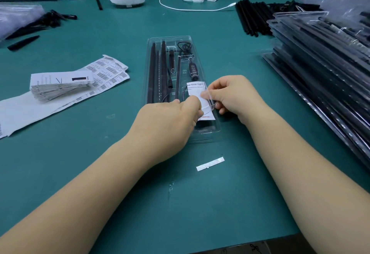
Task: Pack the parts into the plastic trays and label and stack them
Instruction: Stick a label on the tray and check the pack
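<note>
Both bare forearms are reaching in from the bottom corners and meeting in the middle. The left hand (170, 121) is lying knuckles-up with its fingers curling into a pinch, and the right hand (233, 95) is pinching too, fingers (206, 94) bending toward the left.

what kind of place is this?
Probably a packing bench in a small factory or warehouse. Signs: a tall stack of filled clear trays, sheets of barcode labels on the green table, and loose black rods waiting to be packed.
</note>
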### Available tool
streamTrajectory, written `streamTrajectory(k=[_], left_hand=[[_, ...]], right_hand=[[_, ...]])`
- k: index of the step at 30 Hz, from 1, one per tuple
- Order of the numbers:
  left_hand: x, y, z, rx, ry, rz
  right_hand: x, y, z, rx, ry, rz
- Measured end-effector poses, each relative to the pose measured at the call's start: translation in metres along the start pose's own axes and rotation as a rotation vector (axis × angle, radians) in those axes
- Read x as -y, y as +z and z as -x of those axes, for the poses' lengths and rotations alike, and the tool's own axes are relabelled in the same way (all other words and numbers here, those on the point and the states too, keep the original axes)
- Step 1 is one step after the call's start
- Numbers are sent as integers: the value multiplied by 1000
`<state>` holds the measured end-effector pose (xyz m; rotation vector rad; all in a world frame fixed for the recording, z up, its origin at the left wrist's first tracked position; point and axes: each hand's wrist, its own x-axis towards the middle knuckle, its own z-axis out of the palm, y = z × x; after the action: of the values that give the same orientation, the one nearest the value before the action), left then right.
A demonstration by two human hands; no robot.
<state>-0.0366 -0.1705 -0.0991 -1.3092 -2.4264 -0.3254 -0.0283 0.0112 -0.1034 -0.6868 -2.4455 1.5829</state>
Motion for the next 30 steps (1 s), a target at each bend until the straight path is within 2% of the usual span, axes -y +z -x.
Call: streamTrajectory(k=[6,10,12,16,18,23,30], left_hand=[[-3,-5,2,9,45,-27],[-6,-2,-2,4,21,-102],[-6,1,-2,9,23,-122],[-9,3,-4,17,0,-167],[-12,6,-3,13,-8,-158],[-12,10,0,-19,-14,-140],[-2,14,2,-195,56,-88]], right_hand=[[-3,8,1,-106,-95,27],[-2,9,1,-100,-125,50],[0,1,3,9,-104,43],[-1,-27,5,419,-83,50],[-2,-32,6,512,-115,115],[-2,-27,5,420,-171,198],[0,-19,7,271,-223,286]])
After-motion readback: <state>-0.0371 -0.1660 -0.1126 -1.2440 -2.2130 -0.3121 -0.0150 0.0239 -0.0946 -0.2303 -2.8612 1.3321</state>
